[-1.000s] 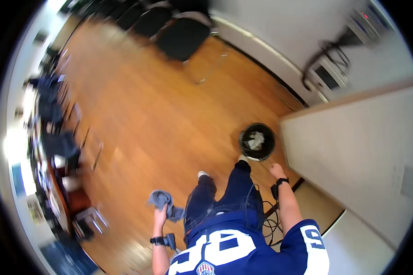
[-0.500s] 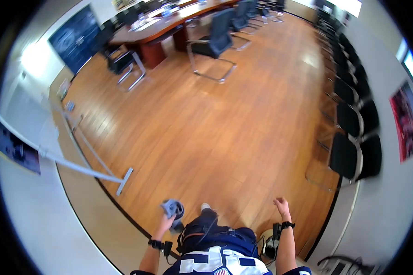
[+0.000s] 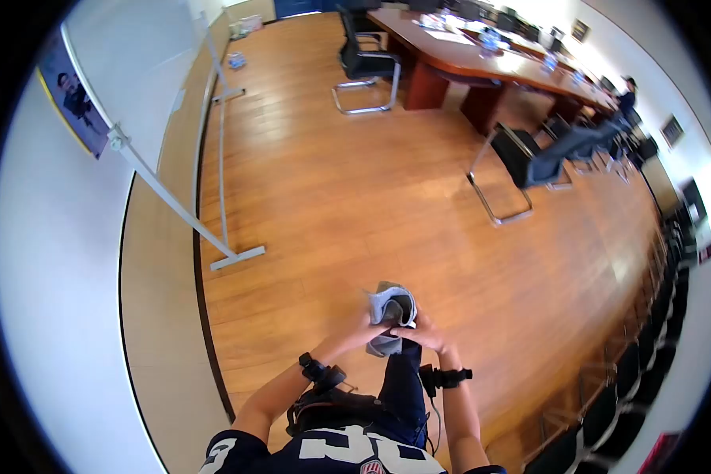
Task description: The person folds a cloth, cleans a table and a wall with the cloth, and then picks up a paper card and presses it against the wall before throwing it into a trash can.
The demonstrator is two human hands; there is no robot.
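A crumpled grey cloth [image 3: 389,302] is bunched up in front of my body, above the wooden floor. From its left side my left hand [image 3: 360,332] grips it, the fingers partly hidden by the folds. My right hand [image 3: 425,330] is closed against the cloth's right side, its thumb lying across the lower folds. Each wrist wears a black strap with a small device on it.
At the left stands a whiteboard [image 3: 126,71] on a frame whose metal foot [image 3: 238,258] rests on the floor. Ahead are a long wooden table [image 3: 442,55], a black chair [image 3: 365,67] and another chair [image 3: 521,162]. A row of chairs [image 3: 628,355] lines the right wall. Far right, a person [image 3: 626,96] is near the table.
My view has turned left. My right hand, empty and apart before, has come in to grip the cloth. My left hand has brought the cloth to the middle, in front of me.
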